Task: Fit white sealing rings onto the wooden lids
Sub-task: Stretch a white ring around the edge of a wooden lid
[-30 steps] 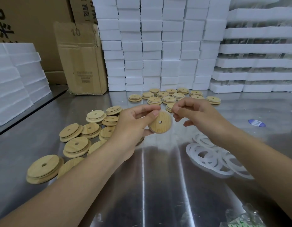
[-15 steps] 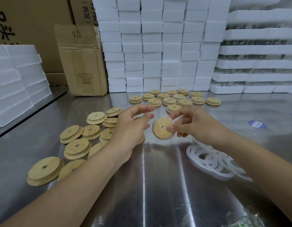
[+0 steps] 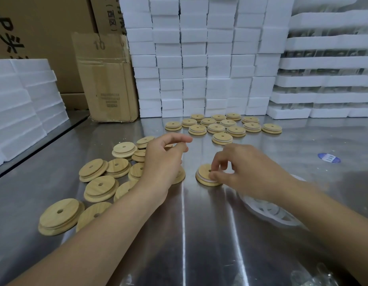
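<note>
Steel desk (image 3: 199, 244); foam blocks (image 3: 195, 65) stacked beyond the wooden lid (image 3: 203, 172), seemingly white-ringed, which my right hand (image 3: 247, 172) pinches; left hand (image 3: 162, 159) beside it, fingers (image 3: 179, 139) released.

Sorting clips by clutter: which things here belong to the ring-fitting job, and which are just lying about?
Job:
- lid, pinched by the right hand
- left hand, holding nothing
- bare lids
- ringed lids
- rings

Lying about:
- foam blocks
- box
- sticker
</note>
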Motion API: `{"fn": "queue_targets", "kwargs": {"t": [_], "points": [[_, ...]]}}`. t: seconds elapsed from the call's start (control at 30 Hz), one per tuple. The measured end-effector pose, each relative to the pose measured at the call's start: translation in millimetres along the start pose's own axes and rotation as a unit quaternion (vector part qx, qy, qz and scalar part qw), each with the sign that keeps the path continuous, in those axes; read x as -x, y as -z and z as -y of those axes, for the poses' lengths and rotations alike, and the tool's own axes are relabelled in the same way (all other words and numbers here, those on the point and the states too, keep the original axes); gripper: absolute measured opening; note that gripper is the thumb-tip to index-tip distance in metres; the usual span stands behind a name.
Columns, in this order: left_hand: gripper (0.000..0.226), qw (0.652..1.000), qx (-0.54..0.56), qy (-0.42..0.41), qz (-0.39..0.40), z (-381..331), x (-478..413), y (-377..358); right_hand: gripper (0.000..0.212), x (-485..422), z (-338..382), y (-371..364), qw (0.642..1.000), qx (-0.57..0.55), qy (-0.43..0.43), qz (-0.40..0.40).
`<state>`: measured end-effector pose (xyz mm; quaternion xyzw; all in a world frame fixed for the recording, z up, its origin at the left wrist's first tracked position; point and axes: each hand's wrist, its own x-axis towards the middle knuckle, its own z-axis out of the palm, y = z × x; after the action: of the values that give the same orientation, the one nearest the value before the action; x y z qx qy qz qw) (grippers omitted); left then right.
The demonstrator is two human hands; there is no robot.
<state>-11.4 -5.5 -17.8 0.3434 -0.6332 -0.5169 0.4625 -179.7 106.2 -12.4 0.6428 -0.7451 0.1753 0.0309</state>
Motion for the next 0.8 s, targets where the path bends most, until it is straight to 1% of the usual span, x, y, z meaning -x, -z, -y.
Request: {"fn": "queue_targets", "kwargs": {"t": [0.1, 0.2, 0.27, 0.43, 0.5, 0.6, 0.63, 0.7, 0.8], "points": [[0.033, 1.0, 0.005, 0.0, -0.009, 0, -1, 1, 0.02, 2, 7, -4, 1.0, -0.021, -0.016, -0.001], [0.033, 1.0, 0.008, 0.003, -0.016, 0, -1, 1, 0.029, 3, 9, -7, 1.0, -0.011, -0.027, -0.005], [0.034, 1.0, 0.008, 0.003, -0.019, 0, -1, 1, 0.033, 3, 11, -8, 1.0, -0.001, -0.024, 0.008], [0.032, 1.0, 0.006, 0.002, -0.031, -3, -1, 0, 0.038, 5, 17, -10, 0.999, -0.003, -0.031, 0.012], [0.032, 1.0, 0.007, 0.001, -0.031, -3, -2, 0, 0.05, 6, 18, -6, 0.999, 0.007, -0.051, 0.009], [0.033, 0.999, 0.008, 0.0, -0.037, -2, -2, 2, 0.096, 7, 17, -3, 0.992, 0.101, -0.078, 0.017], [0.033, 0.999, 0.012, -0.001, -0.039, -3, -2, 2, 0.103, 8, 16, -3, 0.991, 0.107, -0.084, 0.014], [0.034, 0.999, 0.017, -0.004, -0.04, -3, -3, 2, 0.108, 7, 15, -2, 0.991, 0.095, -0.09, 0.005], [0.035, 0.999, 0.014, -0.013, -0.05, -3, -7, 6, 0.107, 5, 15, -3, 0.992, 0.095, -0.086, -0.003]]}}
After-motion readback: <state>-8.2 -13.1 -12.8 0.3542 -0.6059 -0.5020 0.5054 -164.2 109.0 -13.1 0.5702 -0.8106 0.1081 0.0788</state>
